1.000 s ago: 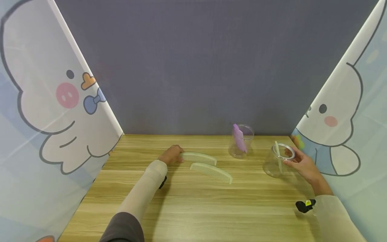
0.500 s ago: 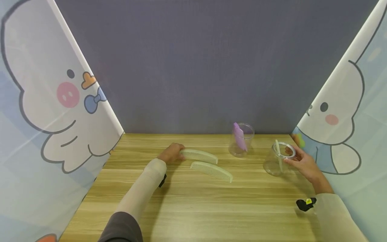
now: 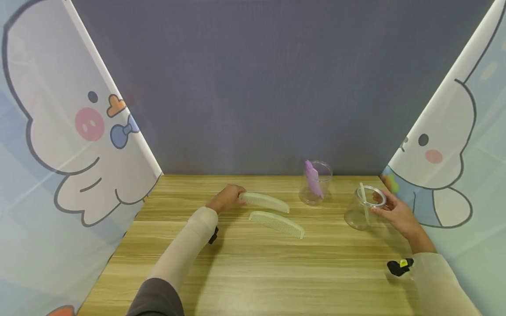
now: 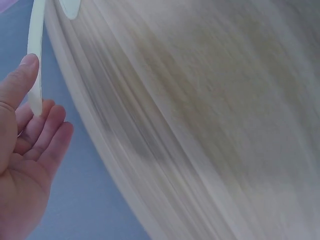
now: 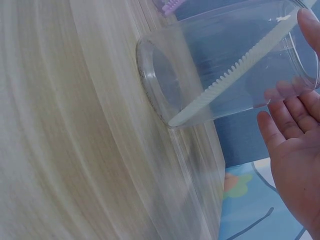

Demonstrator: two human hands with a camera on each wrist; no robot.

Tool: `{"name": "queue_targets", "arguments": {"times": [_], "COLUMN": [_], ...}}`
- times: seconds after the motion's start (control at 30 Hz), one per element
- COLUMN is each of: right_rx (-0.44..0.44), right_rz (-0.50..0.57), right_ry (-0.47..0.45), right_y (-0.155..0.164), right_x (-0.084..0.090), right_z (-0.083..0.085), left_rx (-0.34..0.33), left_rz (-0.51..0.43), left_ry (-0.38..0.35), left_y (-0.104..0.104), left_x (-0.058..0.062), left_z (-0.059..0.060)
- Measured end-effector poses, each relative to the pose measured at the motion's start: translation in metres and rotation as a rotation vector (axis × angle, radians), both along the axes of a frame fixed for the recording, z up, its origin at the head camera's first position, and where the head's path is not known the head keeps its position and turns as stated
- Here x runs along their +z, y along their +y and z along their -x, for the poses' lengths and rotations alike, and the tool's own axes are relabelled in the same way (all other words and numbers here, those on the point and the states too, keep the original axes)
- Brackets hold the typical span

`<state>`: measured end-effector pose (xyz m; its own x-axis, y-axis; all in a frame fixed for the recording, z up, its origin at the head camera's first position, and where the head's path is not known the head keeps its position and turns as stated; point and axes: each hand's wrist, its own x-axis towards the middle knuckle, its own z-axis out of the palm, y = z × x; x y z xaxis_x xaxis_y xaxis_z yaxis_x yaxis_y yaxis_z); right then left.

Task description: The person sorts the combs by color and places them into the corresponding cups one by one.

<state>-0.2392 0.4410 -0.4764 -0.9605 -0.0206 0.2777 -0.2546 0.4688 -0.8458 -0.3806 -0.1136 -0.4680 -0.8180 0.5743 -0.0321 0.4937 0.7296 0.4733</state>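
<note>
A pale green comb (image 3: 265,202) reaches rightward from my left hand (image 3: 227,198). In the left wrist view the thumb and fingers pinch this comb near its end. A second pale green comb (image 3: 276,225) lies on the table just in front of it. My right hand (image 3: 397,216) grips a clear plastic jar (image 3: 352,217) at its rim, thumb at the near side. Inside that jar a third pale green comb (image 5: 230,77) leans diagonally, its teeth showing in the right wrist view and its top end poking above the rim.
Behind and left of the held jar stands another clear jar (image 3: 326,180) with a purple comb (image 3: 313,179) leaning in it. All stand on a wood-grain table (image 3: 300,272). A dark panel (image 3: 253,87) rises at the back, with cartoon-printed curtains at both sides.
My left hand and the pinched comb have shifted slightly right and away, widening the gap to the comb on the table. The right hand and its jar stay in place.
</note>
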Motion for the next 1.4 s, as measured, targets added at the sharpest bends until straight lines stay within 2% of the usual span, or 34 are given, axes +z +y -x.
{"name": "queue_targets", "arguments": {"times": [0.27, 0.67, 0.87, 0.97, 1.23, 1.4], "right_rx": [-0.014, -0.022, -0.018, -0.008, 0.009, 0.013], "right_rz": [-0.029, -0.027, -0.029, -0.016, 0.008, 0.019], "right_ry": [-0.008, -0.003, 0.004, 0.014, 0.027, 0.030], "right_y": [-0.001, -0.001, -0.001, -0.002, -0.004, -0.004], "right_x": [0.002, -0.001, -0.002, -0.001, 0.000, 0.000], "right_z": [-0.001, 0.000, 0.001, 0.000, -0.001, 0.000], "left_rx": [-0.044, -0.118, -0.153, -0.176, -0.216, -0.204], "left_rz": [-0.033, -0.087, -0.166, -0.189, -0.198, -0.186], "left_ry": [0.087, 0.144, 0.133, 0.156, 0.200, 0.206], "left_y": [0.005, 0.020, 0.030, 0.037, 0.057, 0.071], "left_x": [-0.001, 0.005, 0.014, 0.019, 0.031, 0.039], "left_z": [0.003, -0.004, -0.009, -0.010, -0.016, -0.020]}}
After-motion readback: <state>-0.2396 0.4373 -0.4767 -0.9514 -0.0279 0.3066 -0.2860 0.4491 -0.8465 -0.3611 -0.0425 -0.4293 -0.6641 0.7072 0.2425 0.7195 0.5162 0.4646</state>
